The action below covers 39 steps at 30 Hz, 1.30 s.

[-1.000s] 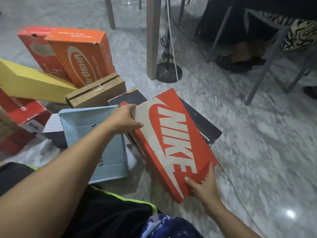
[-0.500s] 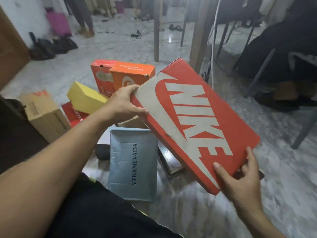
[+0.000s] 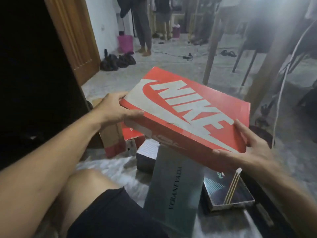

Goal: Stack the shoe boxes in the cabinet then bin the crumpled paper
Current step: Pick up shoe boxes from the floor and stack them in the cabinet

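An orange Nike shoe box point(image 3: 187, 109) hangs in the air in front of me, lid up and nearly level. My left hand point(image 3: 115, 109) grips its left end, thumb on the lid. My right hand point(image 3: 247, 148) holds its near right corner, fingers spread along the side. On the floor below lie a grey-blue Veranevada box point(image 3: 175, 186), a dark box point(image 3: 226, 191) with a striped strip on it, a small grey box point(image 3: 147, 155), a red box point(image 3: 132, 134) and a brown carton point(image 3: 111, 136). The cabinet's dark opening point(image 3: 34, 83) is at the left.
A wooden cabinet door point(image 3: 75, 38) stands open at the left. Table legs point(image 3: 212, 48) and a chair stand at the right, with a white cable point(image 3: 281, 93) hanging down. A person's legs point(image 3: 144, 31), a pink bin point(image 3: 125, 42) and dark bags point(image 3: 118, 61) are farther back.
Both hands have lifted the Nike box off the floor pile and swung it up and leftward to a near-level hold. My view has turned toward the cabinet.
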{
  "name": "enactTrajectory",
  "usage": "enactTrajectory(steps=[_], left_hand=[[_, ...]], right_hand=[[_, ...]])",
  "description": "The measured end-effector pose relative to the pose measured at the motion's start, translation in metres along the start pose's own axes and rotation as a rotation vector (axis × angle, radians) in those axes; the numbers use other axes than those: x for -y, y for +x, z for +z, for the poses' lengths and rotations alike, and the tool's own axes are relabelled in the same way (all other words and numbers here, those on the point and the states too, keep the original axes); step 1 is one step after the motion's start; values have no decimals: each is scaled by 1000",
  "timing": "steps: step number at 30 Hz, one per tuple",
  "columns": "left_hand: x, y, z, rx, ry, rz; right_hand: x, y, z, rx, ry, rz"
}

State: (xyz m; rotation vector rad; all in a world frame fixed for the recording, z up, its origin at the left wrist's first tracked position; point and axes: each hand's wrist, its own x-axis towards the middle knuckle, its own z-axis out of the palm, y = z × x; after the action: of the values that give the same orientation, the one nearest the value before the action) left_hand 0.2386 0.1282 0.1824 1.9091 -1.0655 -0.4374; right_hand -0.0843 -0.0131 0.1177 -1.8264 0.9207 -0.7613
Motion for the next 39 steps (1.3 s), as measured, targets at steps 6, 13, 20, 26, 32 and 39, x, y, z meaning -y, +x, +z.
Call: enactTrajectory(steps=[6, 13, 20, 26, 32, 39], left_hand=[[32, -19, -53, -189, -21, -112], [65, -60, -114, -309, 1, -291], [100, -115, -159, -405, -26, -447], [141, -159, -193, -530, -39, -618], [178, -195, -217, -646, -77, -746], [237, -220, -245, -790, -131, -995]], right_hand=[[29, 49, 51, 159, 5, -50], [57, 81, 119, 349, -67, -117], [88, 90, 191, 549, -160, -246], [112, 88, 271, 727, -205, -320], [145, 78, 351, 880, -241, -396], [171, 103, 470, 1038, -310, -375]])
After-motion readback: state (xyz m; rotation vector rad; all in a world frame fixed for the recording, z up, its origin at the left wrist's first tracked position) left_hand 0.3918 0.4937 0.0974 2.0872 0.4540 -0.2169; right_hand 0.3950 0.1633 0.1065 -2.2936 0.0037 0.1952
